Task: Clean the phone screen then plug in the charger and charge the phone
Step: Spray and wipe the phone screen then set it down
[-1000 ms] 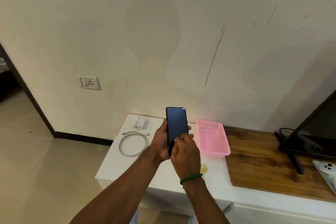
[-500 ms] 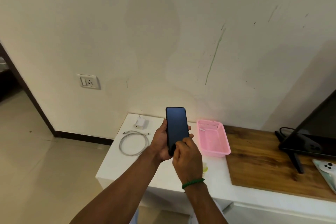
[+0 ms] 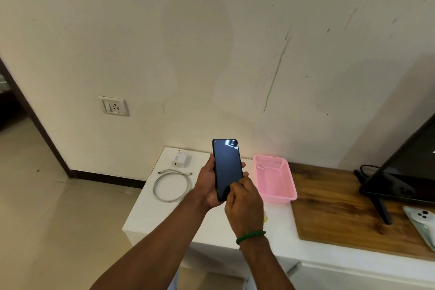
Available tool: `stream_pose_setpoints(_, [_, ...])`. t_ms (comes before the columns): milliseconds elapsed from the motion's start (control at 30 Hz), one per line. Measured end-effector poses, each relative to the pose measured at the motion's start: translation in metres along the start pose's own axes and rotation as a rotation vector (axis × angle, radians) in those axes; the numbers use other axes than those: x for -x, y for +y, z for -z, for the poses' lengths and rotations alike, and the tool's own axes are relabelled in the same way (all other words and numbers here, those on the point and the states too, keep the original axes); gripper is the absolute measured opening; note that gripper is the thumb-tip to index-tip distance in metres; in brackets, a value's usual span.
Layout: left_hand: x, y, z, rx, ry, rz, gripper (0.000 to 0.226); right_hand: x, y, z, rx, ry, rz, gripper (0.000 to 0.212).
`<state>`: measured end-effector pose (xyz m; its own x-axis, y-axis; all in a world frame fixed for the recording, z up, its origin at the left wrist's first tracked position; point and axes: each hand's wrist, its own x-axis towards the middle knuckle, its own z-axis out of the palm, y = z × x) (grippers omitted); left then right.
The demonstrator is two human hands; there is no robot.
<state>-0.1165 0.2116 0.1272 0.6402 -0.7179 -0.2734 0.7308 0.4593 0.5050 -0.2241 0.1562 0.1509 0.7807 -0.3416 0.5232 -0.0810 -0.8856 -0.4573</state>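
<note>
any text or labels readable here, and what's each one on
Charger block: small dark print on its side, too blurred to read.
Phone in the left hand: screen dark, no text.
Wall socket: no readable marking.
Pink basket: small white tag inside, nothing legible.
Nothing else carries text that can be read.

Only print I see is on the charger (image 3: 180,159), dark marking on its side, too small to read.
</note>
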Motion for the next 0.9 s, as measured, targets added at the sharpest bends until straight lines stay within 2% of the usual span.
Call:
stream_pose_setpoints(167, [-0.002, -0.001, 0.002, 0.010, -0.001, 0.007, 0.073, 0.014, -0.020, -0.010, -0.042, -0.010, 0.072, 0.005])
stream_pose_setpoints(500, [-0.002, -0.003, 0.003, 0.026, -0.008, 0.017, 0.072, 0.019, -0.013, -0.010, -0.019, -0.003, 0.088, 0.012])
stream_pose_setpoints(900, [0.003, 0.005, 0.004, -0.016, 0.058, 0.051, 0.070, 0.013, 0.020, 0.004, -0.026, 0.008, 0.009, 0.012])
